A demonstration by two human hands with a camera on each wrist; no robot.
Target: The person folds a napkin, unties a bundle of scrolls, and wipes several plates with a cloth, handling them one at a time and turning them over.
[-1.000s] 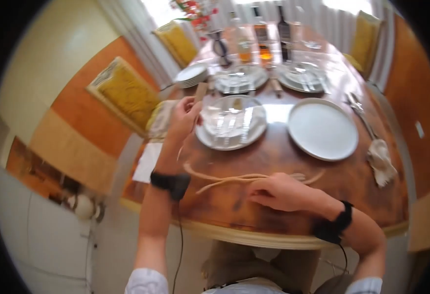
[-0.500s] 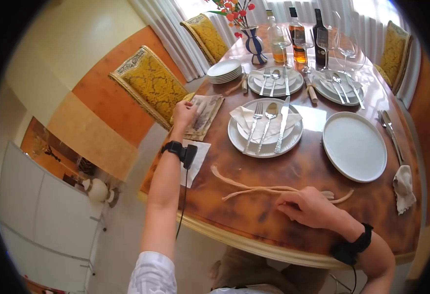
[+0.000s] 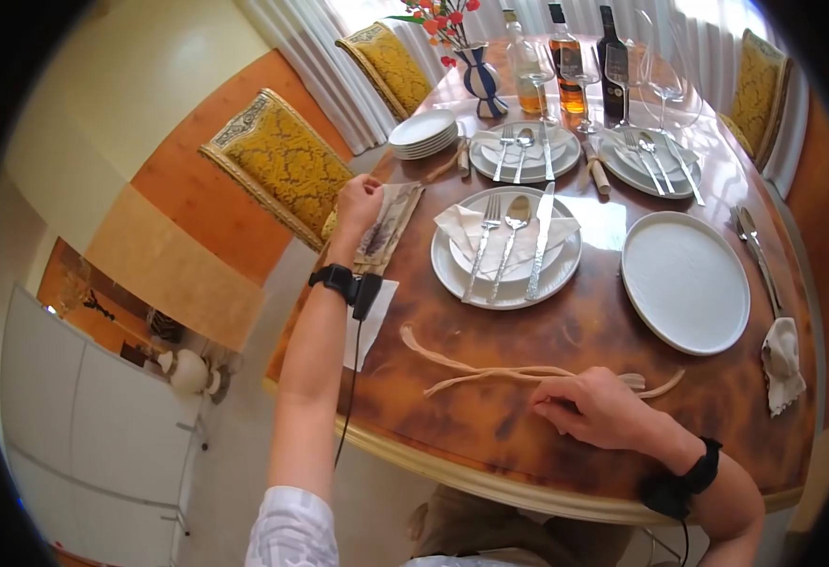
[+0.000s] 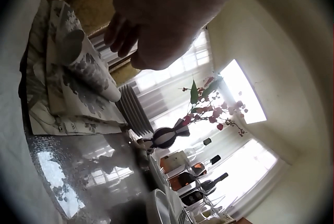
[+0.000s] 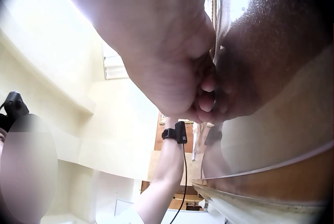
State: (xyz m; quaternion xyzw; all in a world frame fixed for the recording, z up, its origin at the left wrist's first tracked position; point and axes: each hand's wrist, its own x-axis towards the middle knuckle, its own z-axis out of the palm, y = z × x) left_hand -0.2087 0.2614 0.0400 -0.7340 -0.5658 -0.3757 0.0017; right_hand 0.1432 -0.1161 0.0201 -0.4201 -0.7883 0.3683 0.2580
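Note:
My left hand (image 3: 358, 201) is at the left edge of a stack of patterned cloths (image 3: 395, 222), fingers loosely curled. In the left wrist view nothing shows between those fingers, and the top cloth (image 4: 86, 70) curls up close by. Just nearer lies a plain white cloth (image 3: 369, 326). My right hand (image 3: 594, 406) rests on the table near its front, fingers bent and holding nothing visible. Beside it lie crossed lengths of beige cord (image 3: 471, 372), their right part partly hidden behind the hand.
A set plate (image 3: 447, 283) with napkin, fork, spoon and knife stands mid-table. Right of it are a bare plate (image 3: 683, 283) and a tied napkin (image 3: 783, 364) by cutlery. Farther back stand stacked plates (image 3: 424, 132), a flower vase (image 3: 482, 83), bottles (image 3: 613, 71) and wine glasses.
The head view has turned since the first, blurred frame. My left hand has gone from beside the set plate to the patterned cloths' left edge. My right hand stays by the cords.

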